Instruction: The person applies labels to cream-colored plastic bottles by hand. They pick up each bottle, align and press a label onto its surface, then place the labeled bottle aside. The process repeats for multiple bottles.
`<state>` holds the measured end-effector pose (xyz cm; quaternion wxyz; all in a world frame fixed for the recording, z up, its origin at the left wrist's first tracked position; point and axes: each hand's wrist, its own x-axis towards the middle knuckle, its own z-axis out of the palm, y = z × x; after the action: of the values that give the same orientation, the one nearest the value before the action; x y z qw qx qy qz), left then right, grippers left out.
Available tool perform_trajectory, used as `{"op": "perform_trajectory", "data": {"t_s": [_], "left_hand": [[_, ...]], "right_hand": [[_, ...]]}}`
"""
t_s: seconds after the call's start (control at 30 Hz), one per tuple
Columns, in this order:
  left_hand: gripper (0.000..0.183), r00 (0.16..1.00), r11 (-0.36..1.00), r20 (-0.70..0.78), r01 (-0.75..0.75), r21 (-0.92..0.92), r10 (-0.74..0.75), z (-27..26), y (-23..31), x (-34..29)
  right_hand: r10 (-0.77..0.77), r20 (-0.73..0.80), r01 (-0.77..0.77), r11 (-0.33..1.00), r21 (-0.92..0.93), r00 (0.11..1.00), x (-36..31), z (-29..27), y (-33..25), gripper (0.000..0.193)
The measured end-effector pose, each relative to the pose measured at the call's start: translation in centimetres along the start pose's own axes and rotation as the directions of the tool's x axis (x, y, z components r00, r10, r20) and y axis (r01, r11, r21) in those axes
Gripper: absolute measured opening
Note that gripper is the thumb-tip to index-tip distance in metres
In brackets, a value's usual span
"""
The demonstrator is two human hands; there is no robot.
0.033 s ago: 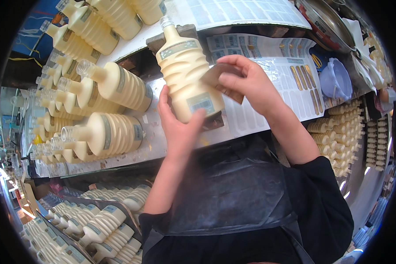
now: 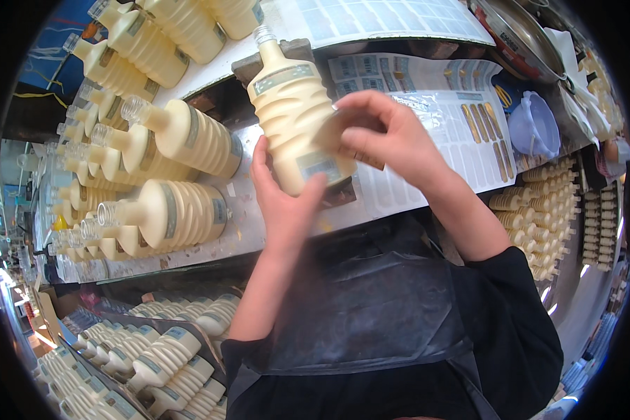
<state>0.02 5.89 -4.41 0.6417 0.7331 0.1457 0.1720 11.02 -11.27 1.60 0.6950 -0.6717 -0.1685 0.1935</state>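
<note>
A cream bottle [image 2: 287, 105] with wavy ridges and a clear threaded neck lies on a dark rest, neck pointing away from me. My left hand [image 2: 283, 199] grips its near left side, fingers along the edge and thumb beside the lower label [image 2: 313, 168]. In my right hand [image 2: 392, 133] is a thin brown flat card [image 2: 371, 162], pinched between thumb and fingers. The card is blurred and lies against or just over the bottle's right side; I cannot tell which.
Several similar bottles [image 2: 189, 136] lie on the bench at the left. Label sheets [image 2: 413, 178], some with gold strips [image 2: 483, 124], spread at the right beside a lilac bucket [image 2: 533, 126]. More bottles [image 2: 164, 357] fill racks at the lower left, and others [image 2: 539, 217] stand stacked at the right.
My right hand has shifted slightly, and the brown card has tilted lower against the bottle's right side, near the label. My left hand and the bottle stay put.
</note>
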Motion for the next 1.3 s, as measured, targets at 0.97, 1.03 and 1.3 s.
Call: {"op": "perform_trajectory", "data": {"t_s": [0.97, 1.03, 1.3], "left_hand": [[0.064, 0.983, 0.996, -0.164, -0.073, 0.049, 0.080, 1.5, -0.4, 1.0], [0.060, 0.989, 0.989, -0.146, -0.035, -0.142, 0.014, 1.2, -0.4, 1.3], [0.043, 0.993, 0.906, -0.087, 0.041, -0.421, -0.085, -0.1, -0.2, 1.7]], "right_hand": [[-0.382, -0.026, 0.335, 0.840, -0.426, 0.924, -3.6, 2.2, 3.1, 0.031], [-0.494, -0.004, 0.396, 0.703, -0.591, 0.870, -2.4, 1.6, 3.1, 0.028], [-0.719, 0.475, 0.818, 0.228, -0.528, 0.507, -4.3, 4.2, 1.1, 0.017]]}}
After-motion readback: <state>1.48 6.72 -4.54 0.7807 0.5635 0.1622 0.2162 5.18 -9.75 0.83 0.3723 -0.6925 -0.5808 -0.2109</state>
